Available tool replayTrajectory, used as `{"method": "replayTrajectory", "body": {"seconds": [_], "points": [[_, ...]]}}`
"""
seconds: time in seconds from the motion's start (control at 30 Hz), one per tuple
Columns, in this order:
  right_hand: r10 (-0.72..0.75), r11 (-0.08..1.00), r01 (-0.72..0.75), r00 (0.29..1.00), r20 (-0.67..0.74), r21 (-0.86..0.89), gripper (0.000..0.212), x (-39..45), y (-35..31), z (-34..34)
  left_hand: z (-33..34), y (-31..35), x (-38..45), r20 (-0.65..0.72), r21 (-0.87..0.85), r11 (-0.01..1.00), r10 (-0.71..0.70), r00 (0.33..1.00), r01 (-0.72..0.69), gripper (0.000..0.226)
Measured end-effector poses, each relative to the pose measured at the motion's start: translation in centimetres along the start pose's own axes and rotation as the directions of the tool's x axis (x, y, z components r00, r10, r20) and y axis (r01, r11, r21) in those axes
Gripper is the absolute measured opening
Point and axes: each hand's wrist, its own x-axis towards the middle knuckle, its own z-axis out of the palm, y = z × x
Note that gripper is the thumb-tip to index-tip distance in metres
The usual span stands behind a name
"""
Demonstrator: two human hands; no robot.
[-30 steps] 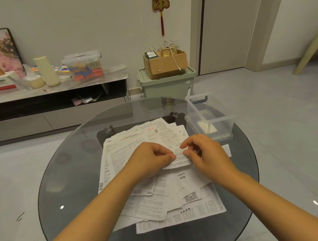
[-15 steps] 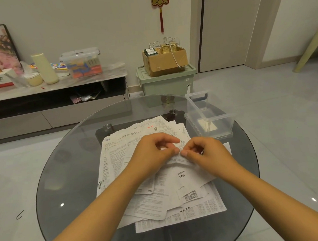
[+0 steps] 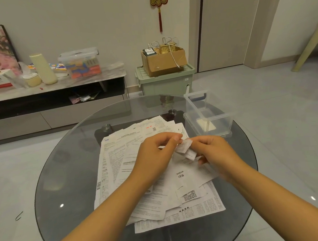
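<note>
A loose pile of printed white papers lies spread on a round glass table. Above the pile's right part, my left hand and my right hand meet over a small crumpled paper slip. My left thumb and forefinger pinch its top edge. My right hand's curled fingers hold its right side. The slip is lifted a little off the pile and folds down between the hands.
A clear plastic box stands on the table's far right, behind my right hand. Beyond the table are a green storage bin with a cardboard box on top and a low cabinet with clutter along the wall.
Both hands have lifted the small slip off the pile and bunched it between them. The right hand has drawn slightly right and is blurred with motion.
</note>
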Motion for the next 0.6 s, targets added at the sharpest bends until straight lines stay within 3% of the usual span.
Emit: {"method": "replayTrajectory", "body": {"seconds": [0.23,0.37,0.6], "points": [[0.166,0.978,-0.180,0.978,0.129,0.105,0.034,0.3,-0.6,-0.5,0.4,-0.5,0.1,-0.005,0.104,0.994,0.029,1.000,-0.028,0.019],[0.156,0.985,-0.167,0.966,0.207,0.036,0.024,-0.3,-1.2,-1.5,1.0,-0.5,0.3,-0.017,0.110,0.994,0.004,1.000,-0.002,0.023],[0.028,0.966,-0.029,1.000,-0.006,-0.258,0.012,-0.1,-1.0,-3.4,3.2,0.0,1.2,0.009,0.068,0.992,-0.103,0.995,0.102,0.021]]}}
